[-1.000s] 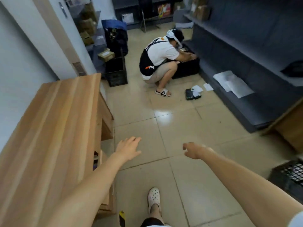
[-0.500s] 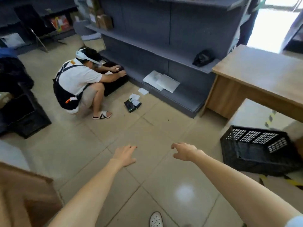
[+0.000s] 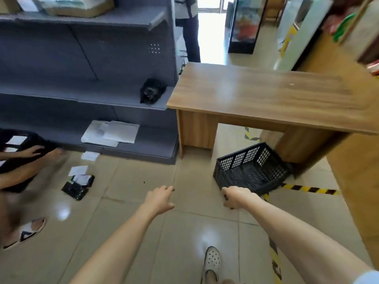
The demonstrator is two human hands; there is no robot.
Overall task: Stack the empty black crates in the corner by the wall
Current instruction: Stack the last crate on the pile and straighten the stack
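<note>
**Reaching for the tilted crate by the desk**

We have both arms stretched forward over the tiled floor. Our left hand [image 3: 159, 198] is spread loosely and holds nothing; our right hand [image 3: 233, 196] is curled, and something small and dark seems to sit at its fingers, though we cannot tell whether it grips anything. The hands are apart. One black crate [image 3: 251, 171] sits at about one o'clock, empty, tipped up against the leg of the wooden desk [image 3: 266, 95], its near edge just beyond our right hand.

Risks, as we judge them: because the crate rests tilted, a one-sided pull could make it slip and knock the desk leg. The striped tape [image 3: 307, 189] on the floor and the shiny tiles could catch or slide our shoe [image 3: 212, 261]. At nine o'clock another person [image 3: 22, 160] crouches; swinging a crate that way could strike them

Counted: one crate, one desk, two hands of ours, one grey shelf unit [image 3: 86, 78]
</note>
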